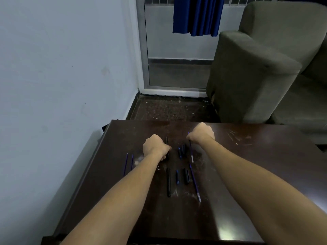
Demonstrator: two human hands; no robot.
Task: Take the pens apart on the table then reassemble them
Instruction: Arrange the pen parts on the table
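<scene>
Pen parts lie scattered on the dark wooden table (247, 165). My left hand (154, 145) grips a black pen barrel (166, 140) that sticks out past my knuckles. My right hand (201, 134) pinches a thin blue refill (191, 151) whose white end points toward me. Between my hands lie small black pieces (181, 151). Nearer to me rest a second black barrel (168, 182), a short blue-tipped piece (177, 176), a black cap (186, 176) and another blue refill (194, 182). Two more blue refills (128, 162) lie to the left.
A white wall runs along the table's left side. A grey armchair (256, 68) stands beyond the table's far right. A metal-framed door (177, 50) with a blue curtain (197, 15) is straight ahead. Dark speckled floor (169, 106) lies behind the table.
</scene>
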